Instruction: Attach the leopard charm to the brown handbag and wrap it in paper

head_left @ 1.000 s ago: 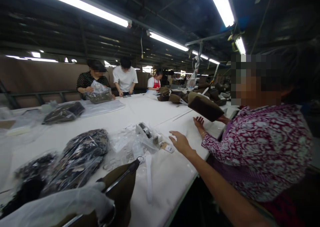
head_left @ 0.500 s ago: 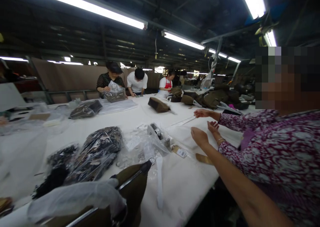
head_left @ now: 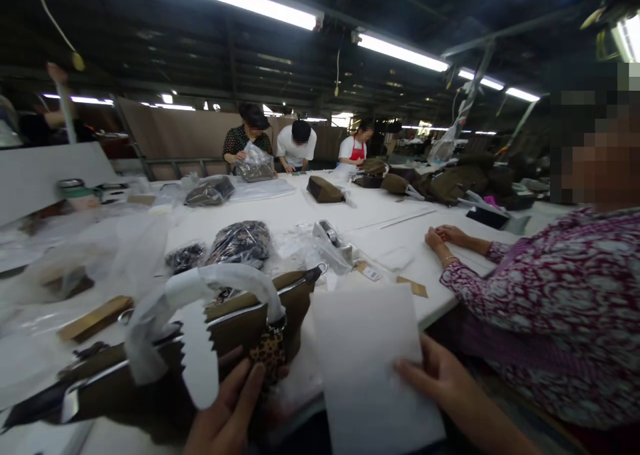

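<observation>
My left hand grips the near side of an olive-brown handbag at the table's front edge, thumb beside its leopard-print tag. The bag's handle is wrapped in white foam. My right hand holds the right edge of a white sheet in front of the bag. A tape dispenser and a small paper tag lie further back on the white table.
A person in a floral top sits at my right, hands on the table. Bagged dark goods and loose plastic lie left. A brown pouch and more bags sit farther back. Three people work at the far end.
My view swung left and down. My right hand came back from the tag near the dispenser and now holds a white sheet; my left hand has come into view on the handbag.
</observation>
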Tool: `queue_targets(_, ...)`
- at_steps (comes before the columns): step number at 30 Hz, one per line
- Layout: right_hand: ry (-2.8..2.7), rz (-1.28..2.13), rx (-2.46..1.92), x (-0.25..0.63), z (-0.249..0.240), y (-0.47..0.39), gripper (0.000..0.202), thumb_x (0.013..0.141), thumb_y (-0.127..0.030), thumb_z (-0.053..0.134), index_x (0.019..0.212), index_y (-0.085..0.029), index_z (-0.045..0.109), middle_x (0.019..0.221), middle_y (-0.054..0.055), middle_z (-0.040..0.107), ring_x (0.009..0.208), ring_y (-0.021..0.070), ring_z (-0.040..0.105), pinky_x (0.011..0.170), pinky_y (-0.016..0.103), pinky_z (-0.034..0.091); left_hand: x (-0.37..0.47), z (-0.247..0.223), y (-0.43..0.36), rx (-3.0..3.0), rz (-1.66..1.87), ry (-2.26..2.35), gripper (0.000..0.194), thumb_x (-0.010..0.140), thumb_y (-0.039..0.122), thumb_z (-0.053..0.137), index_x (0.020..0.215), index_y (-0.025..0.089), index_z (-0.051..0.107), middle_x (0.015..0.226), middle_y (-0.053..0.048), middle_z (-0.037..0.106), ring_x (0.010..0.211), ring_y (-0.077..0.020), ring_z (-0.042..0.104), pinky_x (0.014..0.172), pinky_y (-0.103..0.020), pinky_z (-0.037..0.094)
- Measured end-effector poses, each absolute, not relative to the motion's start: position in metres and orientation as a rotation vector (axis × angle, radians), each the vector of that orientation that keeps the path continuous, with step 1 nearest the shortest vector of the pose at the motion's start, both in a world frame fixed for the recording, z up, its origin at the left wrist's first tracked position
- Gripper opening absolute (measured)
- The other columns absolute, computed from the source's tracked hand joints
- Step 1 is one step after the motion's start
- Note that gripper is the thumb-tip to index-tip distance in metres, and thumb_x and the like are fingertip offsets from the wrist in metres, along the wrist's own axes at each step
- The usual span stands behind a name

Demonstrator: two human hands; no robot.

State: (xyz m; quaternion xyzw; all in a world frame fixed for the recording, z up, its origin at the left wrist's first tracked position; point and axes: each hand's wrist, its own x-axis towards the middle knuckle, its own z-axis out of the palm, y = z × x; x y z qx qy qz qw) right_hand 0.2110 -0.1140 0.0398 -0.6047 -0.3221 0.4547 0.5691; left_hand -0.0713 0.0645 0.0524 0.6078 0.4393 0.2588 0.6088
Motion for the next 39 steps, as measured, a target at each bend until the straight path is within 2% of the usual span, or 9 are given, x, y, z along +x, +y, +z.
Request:
queue_targets(5, -0.891, 1.196, -1.219, 0.159, -0.001, -0.111, 0.044, 0.088, -0.047, 0.071, 0.123, -0.019, 0.069, 0.114, 0.01, 0.074, 0.103, 0.0268, 0.07, 0.091, 0.038, 0.054, -0.072, 0.076, 0.048, 1.305, 0.557, 1.013, 0.073, 0.08, 0.08, 0.057, 0.105, 0.013, 0.067, 0.057, -0.006, 0.067, 0.04, -0.0115, 0.05, 0.039, -0.017, 0.035)
queue_targets(8, -0.963, 1.104, -1.253, 0.148, -0.02, -0.099, 0.041, 0.089, -0.047, 0.069, 0.117, -0.016, 0.073, 0.11, 0.011, 0.075, 0.104, 0.03, 0.07, 0.089, 0.038, 0.053, -0.071, 0.085, 0.041, 1.203, 0.588, 0.999, 0.077, 0.074, 0.079, 0.065, 0.114, 0.013, 0.063, 0.06, -0.006, 0.068, 0.039, -0.0104, 0.049, 0.037, -0.016, 0.029)
queue_targets(12, -0.981, 1.046, -1.287, 0.142, -0.033, -0.087, 0.043, 0.086, -0.048, 0.071, 0.113, -0.014, 0.075, 0.105, 0.012, 0.076, 0.098, 0.0309, 0.07, 0.083, 0.038, 0.053, -0.073, 0.091, 0.042, 1.254, 0.701, 1.023, 0.092, 0.063, 0.078, 0.074, 0.119, 0.007, 0.058, 0.068, -0.01, 0.072, 0.041, -0.0117, 0.053, 0.039, -0.019, 0.038)
queue_targets(15, -0.964, 1.099, -1.206, 0.136, -0.032, -0.081, 0.044, 0.085, -0.049, 0.073, 0.113, -0.015, 0.075, 0.104, 0.011, 0.076, 0.096, 0.0291, 0.071, 0.083, 0.037, 0.052, -0.074, 0.093, 0.041, 1.303, 0.741, 1.014, 0.094, 0.064, 0.078, 0.073, 0.121, 0.005, 0.057, 0.066, -0.01, 0.072, 0.043, -0.012, 0.055, 0.046, -0.02, 0.046)
queue_targets(22, -0.927, 1.207, -0.973, 0.109, -0.006, -0.052, 0.045, 0.082, -0.044, 0.078, 0.118, -0.018, 0.072, 0.107, 0.008, 0.075, 0.1, 0.0254, 0.069, 0.089, 0.036, 0.051, -0.058, 0.064, 0.028, 1.149, 0.719, 0.898, 0.071, 0.07, 0.068, 0.079, 0.115, 0.014, 0.067, 0.121, -0.014, 0.07, 0.076, -0.0215, 0.071, 0.052, -0.026, 0.058)
queue_targets(26, -0.768, 1.276, -0.944, 0.102, 0.001, -0.031, 0.049, 0.088, -0.055, 0.068, 0.117, -0.016, 0.07, 0.097, 0.008, 0.074, 0.082, 0.02, 0.068, 0.074, 0.031, 0.052, -0.052, 0.04, 0.029, 1.201, 0.783, 0.907, 0.069, 0.071, 0.07, 0.077, 0.114, 0.016, 0.069, 0.114, -0.012, 0.072, 0.084, -0.0273, 0.073, 0.061, -0.033, 0.062)
queue_targets(29, -0.755, 1.276, -1.035, 0.104, 0.003, -0.018, 0.051, 0.085, -0.062, 0.067, 0.1, -0.013, 0.073, 0.079, 0.004, 0.07, 0.063, 0.0127, 0.059, 0.06, 0.023, 0.045, -0.054, 0.033, 0.032, 1.259, 0.805, 0.932, 0.066, 0.072, 0.072, 0.074, 0.106, 0.016, 0.072, 0.107, -0.011, 0.074, 0.077, -0.0255, 0.072, 0.059, -0.031, 0.061)
queue_targets(32, -0.787, 1.312, -1.025, 0.105, 0.006, -0.01, 0.049, 0.084, -0.061, 0.069, 0.087, -0.012, 0.071, 0.073, 0.002, 0.065, 0.059, 0.0101, 0.052, 0.056, 0.021, 0.04, -0.057, 0.029, 0.033, 1.291, 0.789, 0.933, 0.063, 0.074, 0.073, 0.071, 0.101, 0.016, 0.074, 0.101, -0.011, 0.075, 0.074, -0.0245, 0.071, 0.06, -0.03, 0.059)
queue_targets(39, -0.752, 1.335, -0.812, 0.092, 0.013, -0.006, 0.055, 0.09, -0.064, 0.06, 0.108, -0.013, 0.07, 0.084, 0.005, 0.07, 0.066, 0.0143, 0.059, 0.066, 0.028, 0.05, -0.057, 0.004, 0.039, 1.332, 0.719, 0.969, 0.07, 0.078, 0.079, 0.061, 0.097, 0.013, 0.074, 0.089, -0.012, 0.076, 0.073, -0.0249, 0.07, 0.068, -0.031, 0.057)
